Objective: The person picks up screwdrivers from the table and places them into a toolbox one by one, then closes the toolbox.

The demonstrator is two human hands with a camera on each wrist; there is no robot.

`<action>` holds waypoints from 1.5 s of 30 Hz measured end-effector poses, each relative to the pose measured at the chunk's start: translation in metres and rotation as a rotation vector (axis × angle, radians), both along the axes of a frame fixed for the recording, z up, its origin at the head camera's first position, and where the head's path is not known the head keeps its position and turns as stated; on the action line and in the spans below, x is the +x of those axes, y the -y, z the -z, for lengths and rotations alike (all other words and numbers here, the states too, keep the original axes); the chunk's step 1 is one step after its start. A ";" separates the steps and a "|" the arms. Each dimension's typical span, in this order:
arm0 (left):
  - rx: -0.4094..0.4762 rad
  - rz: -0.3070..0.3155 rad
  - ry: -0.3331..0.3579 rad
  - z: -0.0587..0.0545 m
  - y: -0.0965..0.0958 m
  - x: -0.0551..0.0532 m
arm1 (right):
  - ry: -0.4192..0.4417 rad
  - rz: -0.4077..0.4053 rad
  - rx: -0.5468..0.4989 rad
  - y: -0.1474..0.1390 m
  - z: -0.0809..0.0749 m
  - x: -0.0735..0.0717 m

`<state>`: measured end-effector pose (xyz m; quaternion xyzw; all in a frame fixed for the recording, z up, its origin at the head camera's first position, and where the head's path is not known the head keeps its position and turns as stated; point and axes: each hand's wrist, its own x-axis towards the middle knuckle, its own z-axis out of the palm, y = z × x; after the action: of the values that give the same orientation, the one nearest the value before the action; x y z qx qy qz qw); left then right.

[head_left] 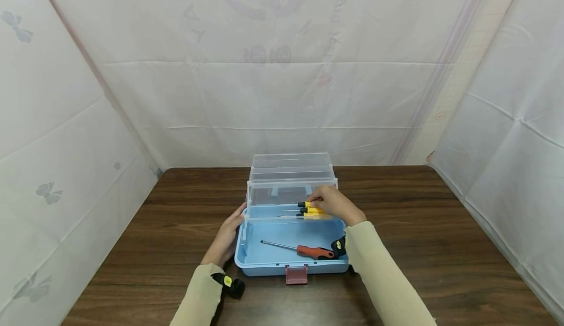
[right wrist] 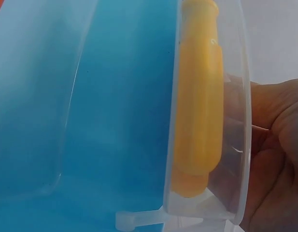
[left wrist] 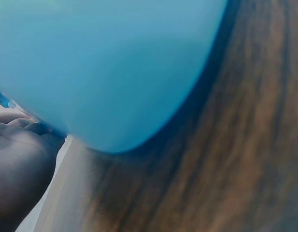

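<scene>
A blue toolbox (head_left: 255, 270) stands open on the table, with its clear tray (head_left: 264, 198) raised at the back. Several yellow-handled screwdrivers (head_left: 312, 210) with black collars lie side by side in the tray. My right hand (head_left: 336, 203) reaches into the tray and pinches the rearmost screwdriver (head_left: 302, 204) by its handle; its fingertips are partly hidden. Yellow handles (right wrist: 199, 106) show through the tray wall in the right wrist view. My left hand (head_left: 228, 233) rests along the toolbox's left side, fingers extended. A screwdriver with a red and black handle (head_left: 313, 252) lies on the toolbox floor.
A dark red latch (head_left: 296, 274) hangs at the toolbox's front. Behind the tray rises the clear lid (head_left: 291, 161). The brown wooden table (head_left: 176, 228) spreads around the toolbox, bounded by white sheeting (head_left: 282, 96) at the back and sides.
</scene>
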<state>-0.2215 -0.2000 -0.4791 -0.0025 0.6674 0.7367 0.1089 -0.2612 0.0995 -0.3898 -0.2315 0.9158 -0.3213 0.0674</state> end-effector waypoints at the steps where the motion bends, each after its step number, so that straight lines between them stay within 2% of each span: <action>1: 0.000 0.000 0.000 0.000 0.000 0.000 | 0.005 0.003 0.000 0.000 0.000 0.000; 27: -0.003 0.010 -0.005 0.002 0.000 -0.001 | 0.059 0.083 0.021 0.002 -0.001 0.001; 34: 0.003 0.015 -0.007 0.000 0.000 0.000 | 0.051 0.098 -0.006 -0.001 -0.001 0.003; 45: 0.004 0.017 -0.001 -0.001 0.001 0.001 | -0.001 0.078 -0.033 -0.007 -0.003 0.006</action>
<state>-0.2209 -0.2012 -0.4776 0.0036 0.6658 0.7372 0.1147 -0.2553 0.1065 -0.3867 -0.1971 0.9187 -0.3386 0.0503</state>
